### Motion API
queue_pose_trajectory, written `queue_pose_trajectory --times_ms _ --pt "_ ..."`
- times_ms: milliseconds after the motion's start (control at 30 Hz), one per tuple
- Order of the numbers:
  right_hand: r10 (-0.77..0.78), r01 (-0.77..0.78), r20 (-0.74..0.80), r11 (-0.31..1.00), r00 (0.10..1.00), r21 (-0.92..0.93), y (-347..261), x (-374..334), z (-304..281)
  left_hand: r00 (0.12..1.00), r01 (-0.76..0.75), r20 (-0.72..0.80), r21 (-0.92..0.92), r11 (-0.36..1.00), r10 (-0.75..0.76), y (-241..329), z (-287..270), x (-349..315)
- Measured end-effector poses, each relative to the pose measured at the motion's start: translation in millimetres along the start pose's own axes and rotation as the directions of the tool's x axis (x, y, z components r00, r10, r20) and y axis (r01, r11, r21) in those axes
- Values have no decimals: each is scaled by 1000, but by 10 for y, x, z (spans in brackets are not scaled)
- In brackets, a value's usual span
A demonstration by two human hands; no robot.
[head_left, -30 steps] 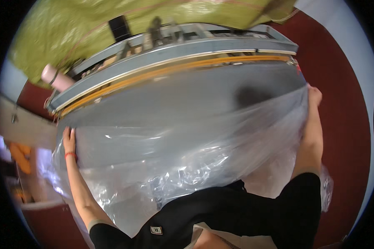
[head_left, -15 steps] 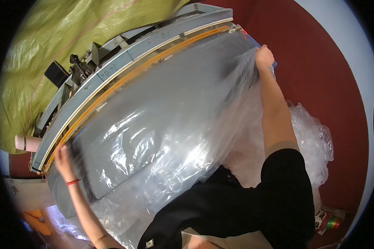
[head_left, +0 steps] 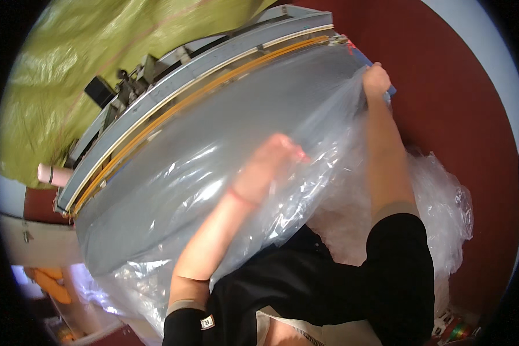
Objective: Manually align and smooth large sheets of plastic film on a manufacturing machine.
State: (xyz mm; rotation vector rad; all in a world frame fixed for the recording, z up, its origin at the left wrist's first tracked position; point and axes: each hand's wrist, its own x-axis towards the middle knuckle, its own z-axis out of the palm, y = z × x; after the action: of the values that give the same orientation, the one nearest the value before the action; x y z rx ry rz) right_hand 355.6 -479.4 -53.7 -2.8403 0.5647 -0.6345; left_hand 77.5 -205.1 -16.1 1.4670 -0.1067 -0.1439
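Note:
A wide sheet of clear plastic film (head_left: 294,213) spreads over a long grey table surface (head_left: 213,115), glossy and creased toward me. At the far right corner, my right hand (head_left: 377,81) is closed on a gathered part of the film, pulling it into folds. Beneath that hand, a blue edge (head_left: 391,91) shows. My left hand (head_left: 269,162), with a red band at its wrist, is over the middle of the film; motion smears its fingers, so whether it grips the film cannot be made out.
A grey metal machine frame (head_left: 236,49) with an orange strip (head_left: 213,85) runs along the far side. A pink cylinder (head_left: 54,174) sticks out at its left end. Yellow-green sheeting (head_left: 57,69) hangs behind. More bunched clear film (head_left: 444,202) lies on the right, by the dark red floor (head_left: 461,115).
My left hand has swung from the table's left end, across the film to its middle. My right hand keeps its grip at the far right corner. The view has shifted slightly.

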Motion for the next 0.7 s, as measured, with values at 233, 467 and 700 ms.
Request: queue_pose_trajectory --times_ms 233,467,700 --pt "29 -30 -17 999 999 -43 55 48 24 889 -454 -339 -563 691 308 389 -1595 -1166" --pt "-59 60 22 995 998 -78 62 55 76 21 -59 -788 614 787 615 504 -2431 -2475" --pt "-85 85 29 996 996 -24 93 105 200 961 267 -273 959 94 51 58 -1750 -2355"
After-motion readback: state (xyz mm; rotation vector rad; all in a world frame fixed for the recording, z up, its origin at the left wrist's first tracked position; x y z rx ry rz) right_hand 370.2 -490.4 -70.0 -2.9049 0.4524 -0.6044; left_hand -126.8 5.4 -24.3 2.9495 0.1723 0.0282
